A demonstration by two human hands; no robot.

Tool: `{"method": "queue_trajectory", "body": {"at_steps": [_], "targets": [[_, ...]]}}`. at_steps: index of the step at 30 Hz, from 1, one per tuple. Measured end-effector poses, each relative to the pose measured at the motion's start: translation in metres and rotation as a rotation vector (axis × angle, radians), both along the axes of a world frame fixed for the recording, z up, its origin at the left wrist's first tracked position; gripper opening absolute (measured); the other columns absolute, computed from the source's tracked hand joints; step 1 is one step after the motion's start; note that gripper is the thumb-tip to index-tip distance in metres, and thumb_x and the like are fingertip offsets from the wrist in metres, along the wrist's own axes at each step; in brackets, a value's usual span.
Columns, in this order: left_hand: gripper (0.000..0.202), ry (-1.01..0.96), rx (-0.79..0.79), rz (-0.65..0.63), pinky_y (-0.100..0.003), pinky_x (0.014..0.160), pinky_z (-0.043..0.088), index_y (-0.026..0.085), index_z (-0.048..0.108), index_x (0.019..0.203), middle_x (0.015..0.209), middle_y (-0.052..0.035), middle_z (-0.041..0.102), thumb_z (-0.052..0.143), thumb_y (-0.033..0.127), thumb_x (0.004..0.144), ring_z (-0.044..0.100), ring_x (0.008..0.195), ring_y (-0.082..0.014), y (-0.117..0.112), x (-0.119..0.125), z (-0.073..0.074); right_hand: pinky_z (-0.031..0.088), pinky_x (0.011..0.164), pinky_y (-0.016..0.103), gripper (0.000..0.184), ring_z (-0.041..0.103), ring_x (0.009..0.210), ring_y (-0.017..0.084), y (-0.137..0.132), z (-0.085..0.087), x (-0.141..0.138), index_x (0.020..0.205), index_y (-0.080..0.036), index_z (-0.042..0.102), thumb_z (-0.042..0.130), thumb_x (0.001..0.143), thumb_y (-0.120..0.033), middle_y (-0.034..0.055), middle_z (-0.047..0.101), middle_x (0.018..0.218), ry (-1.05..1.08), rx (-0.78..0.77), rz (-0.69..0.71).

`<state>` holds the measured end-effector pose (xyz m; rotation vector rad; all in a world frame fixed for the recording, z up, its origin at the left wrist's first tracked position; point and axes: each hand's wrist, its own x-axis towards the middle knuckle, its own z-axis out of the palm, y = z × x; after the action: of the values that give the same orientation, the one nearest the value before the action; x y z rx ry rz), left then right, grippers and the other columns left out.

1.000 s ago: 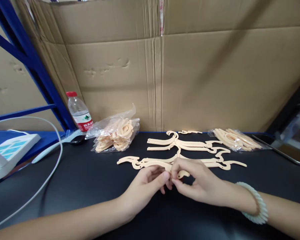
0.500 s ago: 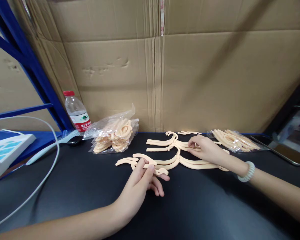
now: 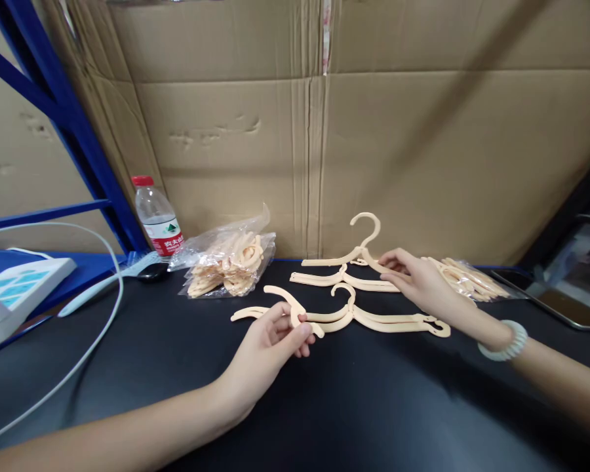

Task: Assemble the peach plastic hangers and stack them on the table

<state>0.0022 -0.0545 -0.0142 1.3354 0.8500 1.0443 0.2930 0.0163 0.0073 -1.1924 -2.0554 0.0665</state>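
Note:
My left hand [image 3: 268,354] is closed on a small curved beige hanger piece [image 3: 284,296], held above the left arm of a flat-lying beige clothes hanger [image 3: 391,322]. At the back, my right hand [image 3: 420,283] pinches one arm of another beige hanger [image 3: 372,226], tilted up so that its hook stands against the cardboard. Between these two lies a further hanger [image 3: 319,280], its right end partly hidden by my right hand. Another small beige piece shows behind the raised hanger, mostly covered.
A clear bag of beige parts [image 3: 226,269] and a red-capped water bottle [image 3: 160,219] stand back left. Another bag of parts [image 3: 476,280] and a dark phone-like slab [image 3: 565,305] lie right. A white cable [image 3: 118,288] loops at left. Cardboard [image 3: 226,151] walls the back.
My right hand has lifted the rear hanger, raising its hook upright and uncovering the hanger beneath. In my left hand the small piece has turned. The view has shifted slightly.

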Motion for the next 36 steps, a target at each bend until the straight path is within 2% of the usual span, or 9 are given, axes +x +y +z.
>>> {"method": "queue_trajectory", "body": {"at_steps": [3, 8, 11, 17, 22, 26, 31, 36], "targets": [[0.021, 0.028, 0.022, 0.025, -0.024, 0.066, 0.040, 0.016, 0.056, 0.085, 0.075, 0.0020, 0.055, 0.067, 0.034, 0.086, 0.048, 0.068, -0.0100, 0.000, -0.003, 0.003, 0.049, 0.071, 0.033, 0.021, 0.062, 0.081, 0.022, -0.016, 0.003, 0.005, 0.110, -0.020, 0.056, 0.047, 0.094, -0.029, 0.0071, 0.066, 0.092, -0.040, 0.052, 0.033], [0.014, -0.009, 0.002, 0.011, -0.025, 0.068, 0.037, 0.016, 0.060, 0.085, 0.072, 0.0020, 0.052, 0.067, 0.029, 0.086, 0.045, 0.069, -0.0115, 0.002, -0.003, 0.004, 0.046, 0.062, 0.029, 0.018, 0.060, 0.073, 0.019, -0.044, -0.009, 0.007, 0.098, -0.020, 0.060, 0.045, 0.097, -0.030, 0.0053, 0.065, 0.086, -0.047, 0.000, 0.052], [0.011, -0.112, -0.040, 0.029, -0.024, 0.067, 0.036, 0.017, 0.059, 0.083, 0.070, 0.0021, 0.050, 0.065, 0.025, 0.086, 0.043, 0.068, -0.0117, 0.003, -0.003, 0.005, 0.045, 0.060, 0.027, 0.013, 0.059, 0.069, 0.017, -0.053, -0.014, 0.004, 0.097, -0.021, 0.059, 0.047, 0.097, -0.027, 0.0036, 0.064, 0.082, -0.028, 0.038, 0.083], [0.011, -0.266, -0.060, 0.044, -0.025, 0.065, 0.038, 0.018, 0.055, 0.080, 0.078, 0.0007, 0.050, 0.058, 0.022, 0.089, 0.046, 0.068, -0.0122, 0.003, -0.008, 0.007, 0.047, 0.059, 0.027, 0.010, 0.061, 0.067, 0.017, -0.057, -0.014, 0.000, 0.096, -0.024, 0.057, 0.048, 0.095, -0.018, 0.0027, 0.064, 0.082, -0.030, 0.141, 0.144], [0.007, -0.319, -0.105, -0.011, -0.029, 0.068, 0.045, 0.018, 0.056, 0.081, 0.091, -0.0029, 0.057, 0.060, 0.019, 0.087, 0.054, 0.072, -0.0153, 0.002, -0.008, 0.008, 0.049, 0.060, 0.029, 0.012, 0.063, 0.069, 0.019, -0.059, -0.015, -0.002, 0.098, -0.025, 0.057, 0.051, 0.092, -0.016, 0.0033, 0.066, 0.085, -0.013, 0.200, 0.144], [0.008, -0.344, -0.112, -0.063, -0.031, 0.068, 0.047, 0.017, 0.058, 0.079, 0.088, -0.0041, 0.060, 0.061, 0.018, 0.086, 0.058, 0.072, -0.0171, 0.001, -0.006, 0.011, 0.050, 0.062, 0.029, 0.014, 0.064, 0.071, 0.018, -0.060, -0.015, -0.003, 0.100, -0.025, 0.058, 0.052, 0.091, -0.015, 0.0031, 0.067, 0.086, -0.016, 0.229, 0.143], [0.009, -0.353, -0.128, -0.063, -0.029, 0.066, 0.047, 0.015, 0.058, 0.077, 0.086, -0.0042, 0.061, 0.065, 0.017, 0.083, 0.058, 0.069, -0.0160, 0.001, -0.006, 0.012, 0.051, 0.064, 0.030, 0.014, 0.065, 0.073, 0.019, -0.062, -0.015, -0.004, 0.100, -0.025, 0.057, 0.052, 0.091, -0.015, 0.0032, 0.068, 0.087, -0.039, 0.259, 0.135], [0.019, -0.324, -0.137, -0.046, -0.026, 0.060, 0.041, 0.015, 0.057, 0.074, 0.080, -0.0033, 0.061, 0.075, 0.022, 0.075, 0.056, 0.064, -0.0145, 0.000, -0.007, 0.012, 0.050, 0.059, 0.030, 0.014, 0.064, 0.067, 0.019, -0.064, -0.016, -0.005, 0.096, -0.026, 0.057, 0.051, 0.091, -0.015, 0.0025, 0.067, 0.082, -0.049, 0.280, 0.130]]}}
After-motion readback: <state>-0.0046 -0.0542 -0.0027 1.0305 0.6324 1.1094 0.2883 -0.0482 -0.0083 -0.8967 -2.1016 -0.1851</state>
